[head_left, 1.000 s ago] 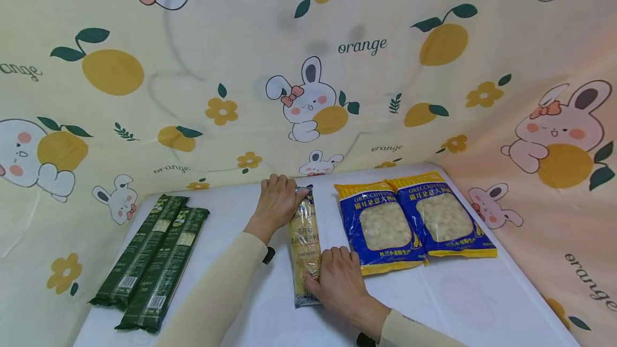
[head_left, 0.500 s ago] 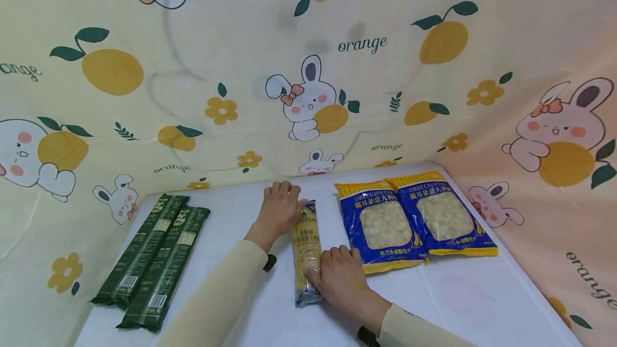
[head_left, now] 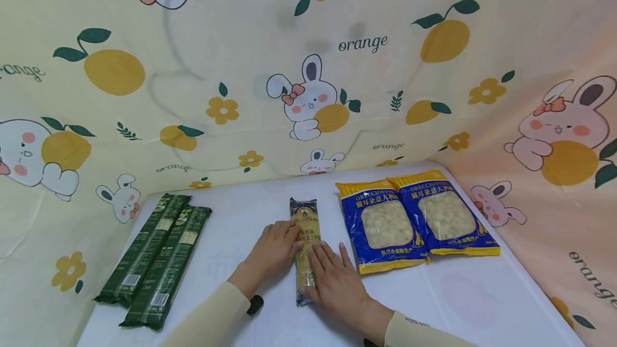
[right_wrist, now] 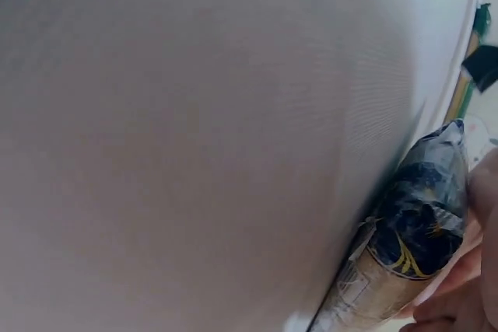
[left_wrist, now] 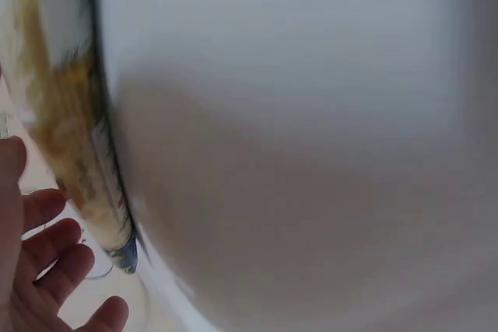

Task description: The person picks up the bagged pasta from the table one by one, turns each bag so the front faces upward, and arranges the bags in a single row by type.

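A long, narrow pack of spaghetti, pale yellow with dark blue ends, lies lengthwise on the white table. My left hand is at its left side, fingertips over the edge near the middle. From the right, my right hand lies along the lower half, fingers extended and thumb near the bottom end. Loosely bent, spread left fingers show beside the pack in the left wrist view. In the right wrist view the pack's blue end is close to the right hand, which is mostly cut off by the frame.
On the left, two dark green packs lie side by side at a slant. Two blue and yellow orecchiette bags lie overlapping on the right. Printed cloth with rabbits and oranges rises behind the table.
My left hand has come down from the pack's top end to its middle, uncovering the top. The pack first slid slightly toward me. My right fingers have straightened along it.
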### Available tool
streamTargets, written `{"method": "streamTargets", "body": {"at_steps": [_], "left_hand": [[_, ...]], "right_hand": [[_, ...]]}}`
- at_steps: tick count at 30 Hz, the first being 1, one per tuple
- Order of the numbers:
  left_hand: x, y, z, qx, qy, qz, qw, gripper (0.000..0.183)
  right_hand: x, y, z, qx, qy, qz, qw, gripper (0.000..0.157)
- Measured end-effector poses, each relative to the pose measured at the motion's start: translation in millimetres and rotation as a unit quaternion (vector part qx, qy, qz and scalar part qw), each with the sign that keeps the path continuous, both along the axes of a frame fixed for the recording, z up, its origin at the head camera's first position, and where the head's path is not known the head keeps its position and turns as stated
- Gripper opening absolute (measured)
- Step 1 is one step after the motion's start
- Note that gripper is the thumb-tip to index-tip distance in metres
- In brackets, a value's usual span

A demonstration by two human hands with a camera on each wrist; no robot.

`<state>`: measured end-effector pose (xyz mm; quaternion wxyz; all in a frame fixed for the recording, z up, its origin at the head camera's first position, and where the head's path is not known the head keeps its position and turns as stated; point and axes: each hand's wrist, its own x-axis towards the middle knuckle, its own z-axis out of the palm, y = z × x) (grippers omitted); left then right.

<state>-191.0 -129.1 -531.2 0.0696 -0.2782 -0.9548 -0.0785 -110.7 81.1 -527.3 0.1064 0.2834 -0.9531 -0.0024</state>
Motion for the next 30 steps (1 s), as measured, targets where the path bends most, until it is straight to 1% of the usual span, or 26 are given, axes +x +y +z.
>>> {"method": "streamTargets", "body": {"at_steps": [3, 7, 10, 12, 15, 20, 25, 30], "left_hand": [[16.1, -5, -3.8, -0.001, -0.025, -0.02, 0.9995, 0.056], [35.2, -9, -6.2, -0.01, -0.062, -0.029, 0.9976, 0.067], [44.9, -10, -4.1, -0.016, -0.083, -0.032, 0.9959, 0.071], [48.1, -10, -2.3, -0.023, -0.094, -0.034, 0.9947, 0.073], [48.8, -11, -1.3, -0.035, -0.105, -0.039, 0.9931, 0.074], [45.5, -9, -4.0, -0.048, -0.117, -0.039, 0.9912, 0.074], [39.4, -4, -4.4, -0.056, -0.116, -0.039, 0.9909, 0.074], [31.3, 3, -2.0, -0.062, -0.116, -0.035, 0.9907, 0.074]], "right_hand": [[0.6, 1, -1.6, 0.006, -0.027, 0.013, 1.0, 0.079], [0.6, 4, -3.2, 0.014, -0.037, 0.024, 0.999, 0.081], [-0.1, 6, -3.8, 0.022, -0.037, 0.03, 0.999, 0.082], [-0.8, 7, -3.9, 0.026, -0.04, 0.032, 0.998, 0.082], [-2.0, 8, -3.4, 0.033, -0.045, 0.034, 0.998, 0.083], [-5.8, 9, -2.6, 0.042, -0.037, 0.039, 0.998, 0.083], [-12.7, 14, -2.1, 0.04, -0.051, 0.037, 0.997, 0.082], [-20.7, 19, -0.5, 0.045, -0.062, 0.033, 0.997, 0.083]]}}
